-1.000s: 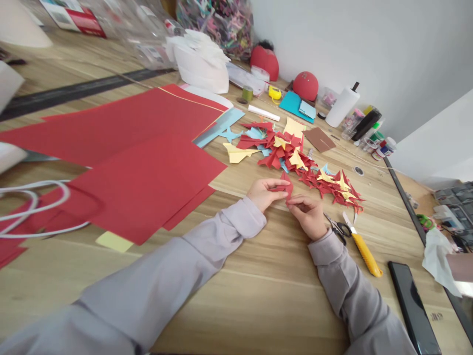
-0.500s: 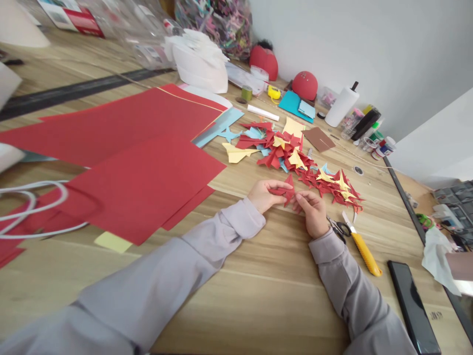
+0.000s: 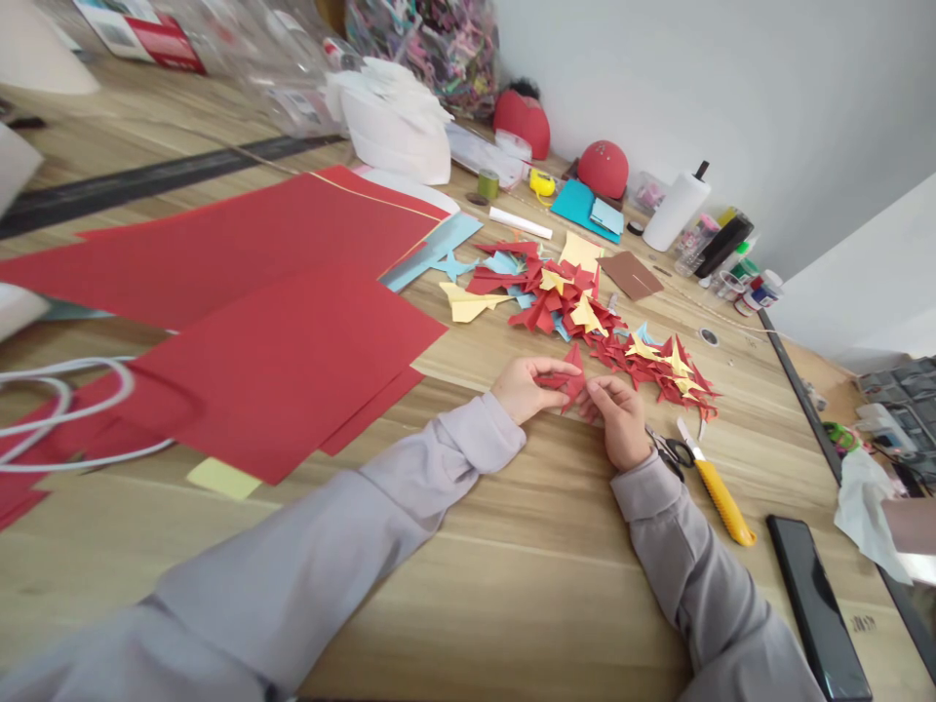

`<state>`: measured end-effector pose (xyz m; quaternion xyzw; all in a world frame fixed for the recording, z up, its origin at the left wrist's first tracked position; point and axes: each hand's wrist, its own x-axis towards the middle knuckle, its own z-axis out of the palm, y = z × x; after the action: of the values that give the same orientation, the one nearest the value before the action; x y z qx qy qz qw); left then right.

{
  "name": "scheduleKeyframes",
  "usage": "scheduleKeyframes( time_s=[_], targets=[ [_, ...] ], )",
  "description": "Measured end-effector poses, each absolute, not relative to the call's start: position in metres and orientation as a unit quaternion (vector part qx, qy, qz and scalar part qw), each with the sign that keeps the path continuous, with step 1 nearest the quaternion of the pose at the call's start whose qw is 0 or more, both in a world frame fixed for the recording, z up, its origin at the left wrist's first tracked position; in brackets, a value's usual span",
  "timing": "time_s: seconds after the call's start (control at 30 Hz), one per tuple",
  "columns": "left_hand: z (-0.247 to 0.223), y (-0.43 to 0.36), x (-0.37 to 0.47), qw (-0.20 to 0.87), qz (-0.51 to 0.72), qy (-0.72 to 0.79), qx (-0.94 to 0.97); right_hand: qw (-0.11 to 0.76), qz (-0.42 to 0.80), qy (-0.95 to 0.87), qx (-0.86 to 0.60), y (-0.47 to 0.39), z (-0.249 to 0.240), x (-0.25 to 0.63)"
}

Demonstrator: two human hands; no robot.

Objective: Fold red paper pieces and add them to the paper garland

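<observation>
A small piece of folded red paper [image 3: 573, 378], with pointed ends, is held between my two hands just above the table. My left hand [image 3: 525, 388] pinches it from the left with thumb and fingers. From the right, my right hand [image 3: 616, 409] closes thumb and forefinger at its edge. Just beyond lies a heap of folded paper shapes [image 3: 537, 314], mostly red with some yellow and light blue. It stretches right into a second cluster of red shapes [image 3: 669, 375]. A yellow folded paper plane [image 3: 472, 302] rests at the heap's left end.
Large red paper sheets [image 3: 292, 366] cover the left side, with a white cable [image 3: 121, 390] over them. Right of my right hand are black-handled scissors [image 3: 679, 452], a yellow utility knife [image 3: 723, 502] with its blade out, and a phone [image 3: 815, 604]. Bottles [image 3: 679, 210] stand along the back.
The folded red paper has tilted slightly between my fingers and shows a bit more of its surface. Both hands stay in nearly the same place.
</observation>
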<state>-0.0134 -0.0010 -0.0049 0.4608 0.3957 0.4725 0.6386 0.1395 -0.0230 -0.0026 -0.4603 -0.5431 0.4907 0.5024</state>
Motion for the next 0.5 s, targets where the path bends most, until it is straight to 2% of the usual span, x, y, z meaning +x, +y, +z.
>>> scheduleKeyframes(
  time_s=[0.5],
  targets=[
    [-0.0011,-0.0028,-0.0131,0.671,0.464,0.38,0.436,0.477,0.492,-0.566,-0.457,-0.0244,0.0009,0.1408]
  ],
)
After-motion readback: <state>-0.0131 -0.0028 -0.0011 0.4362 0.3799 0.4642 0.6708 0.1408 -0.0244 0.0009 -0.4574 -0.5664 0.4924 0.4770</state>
